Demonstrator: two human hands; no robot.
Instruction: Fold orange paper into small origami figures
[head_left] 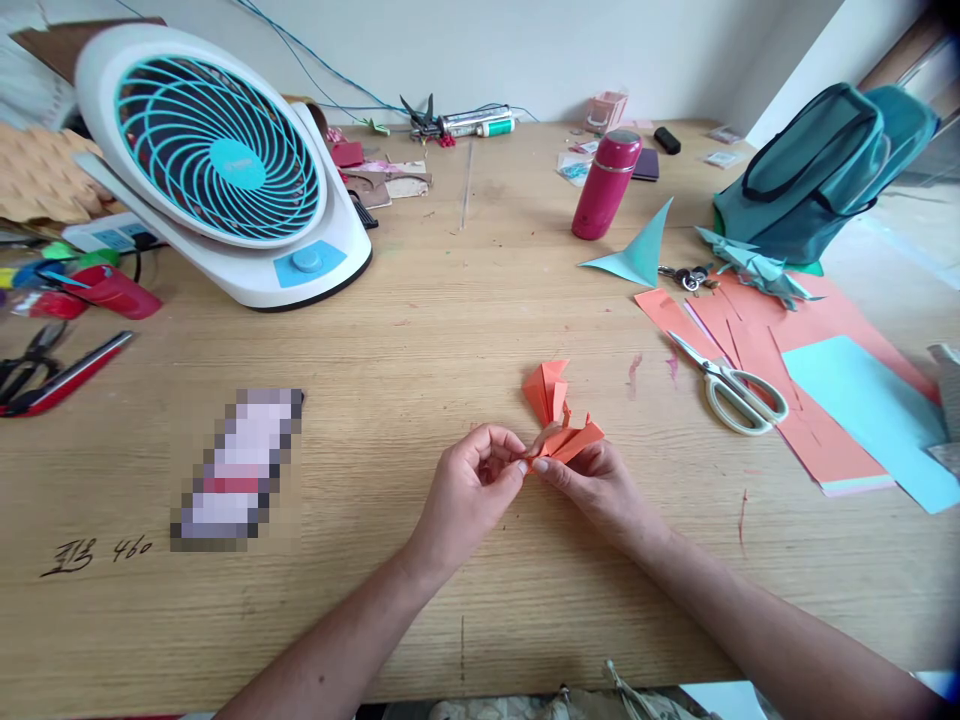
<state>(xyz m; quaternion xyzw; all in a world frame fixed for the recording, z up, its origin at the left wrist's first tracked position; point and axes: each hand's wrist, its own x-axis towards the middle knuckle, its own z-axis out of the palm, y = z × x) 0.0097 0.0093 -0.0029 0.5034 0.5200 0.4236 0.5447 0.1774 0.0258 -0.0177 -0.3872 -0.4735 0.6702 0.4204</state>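
An orange folded paper figure [568,441] with thin pointed parts is held between my two hands above the wooden table. My left hand [480,475] pinches its left end between thumb and fingertips. From the other side, my right hand [596,485] grips its lower edge, thumb on top and fingers behind. The fingertips cover part of the folds. Just beyond the hands is a fan-like orange paper piece [547,390]; whether it joins the held figure I cannot tell.
White-handled scissors [742,395] lie on orange paper sheets [847,440] and a light blue sheet [862,400] at right. Behind them are folded teal paper [637,250], a pink bottle [607,185] and a teal bag [810,180]. A fan [225,160] and blurred phone-like object [240,465] occupy the left.
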